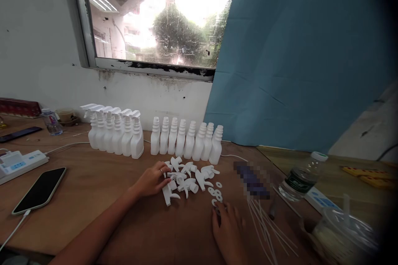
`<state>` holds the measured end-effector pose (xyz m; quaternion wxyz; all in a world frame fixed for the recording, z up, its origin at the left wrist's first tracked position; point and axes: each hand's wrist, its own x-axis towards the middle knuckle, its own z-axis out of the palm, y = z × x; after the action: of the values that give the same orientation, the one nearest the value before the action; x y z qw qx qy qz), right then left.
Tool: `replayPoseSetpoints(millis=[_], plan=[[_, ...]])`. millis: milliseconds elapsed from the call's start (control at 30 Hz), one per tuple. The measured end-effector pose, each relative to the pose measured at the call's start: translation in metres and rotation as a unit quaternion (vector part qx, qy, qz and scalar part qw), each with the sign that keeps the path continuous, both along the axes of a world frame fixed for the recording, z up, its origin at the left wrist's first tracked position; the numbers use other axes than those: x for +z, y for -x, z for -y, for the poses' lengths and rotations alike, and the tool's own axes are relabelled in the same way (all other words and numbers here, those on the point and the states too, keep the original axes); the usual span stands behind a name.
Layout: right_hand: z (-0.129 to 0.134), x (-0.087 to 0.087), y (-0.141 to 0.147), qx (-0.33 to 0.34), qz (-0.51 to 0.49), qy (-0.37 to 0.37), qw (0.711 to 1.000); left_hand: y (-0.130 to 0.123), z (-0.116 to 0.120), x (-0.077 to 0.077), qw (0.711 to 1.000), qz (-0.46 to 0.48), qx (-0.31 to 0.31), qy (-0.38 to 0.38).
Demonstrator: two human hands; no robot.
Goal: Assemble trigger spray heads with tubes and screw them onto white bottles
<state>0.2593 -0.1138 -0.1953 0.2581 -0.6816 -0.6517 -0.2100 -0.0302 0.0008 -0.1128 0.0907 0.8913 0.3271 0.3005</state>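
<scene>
I have the left hand (151, 180) at the near-left edge of the loose pile of white spray heads (193, 186), fingers bent over them; whether it grips one, I cannot tell. The right hand (229, 225) rests with curled fingers at the nearest of the small white rings (217, 193), just right of the pile; I cannot make out whether anything is pinched there. Beyond the hands, I count eight bare bottles (180, 143) standing upright in a row, without heads. To their left stand six topped bottles (117, 140), each with a head on. So I judge six done and eight left, with the pile and rings lying unfitted on the tabletop (149, 232). Further right lie thin white tubes (258, 223), then a water bottle (300, 176).
</scene>
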Motion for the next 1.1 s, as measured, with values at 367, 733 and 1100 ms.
replayPoseSetpoints(millis=[367,733,1100], plan=[[0.001,0.004,-0.001,-0.032,-0.007,0.025,0.999,0.0,0.008,0.006,0.996,-0.048,-0.069,-0.011],[-0.01,-0.012,-0.021,0.008,-0.106,0.037,0.994,0.002,0.051,0.0,0.999,-0.034,-0.016,0.0],[-0.004,0.015,-0.009,0.174,-0.227,-0.054,0.957,-0.028,0.111,-0.006,0.968,0.078,0.04,0.236]])
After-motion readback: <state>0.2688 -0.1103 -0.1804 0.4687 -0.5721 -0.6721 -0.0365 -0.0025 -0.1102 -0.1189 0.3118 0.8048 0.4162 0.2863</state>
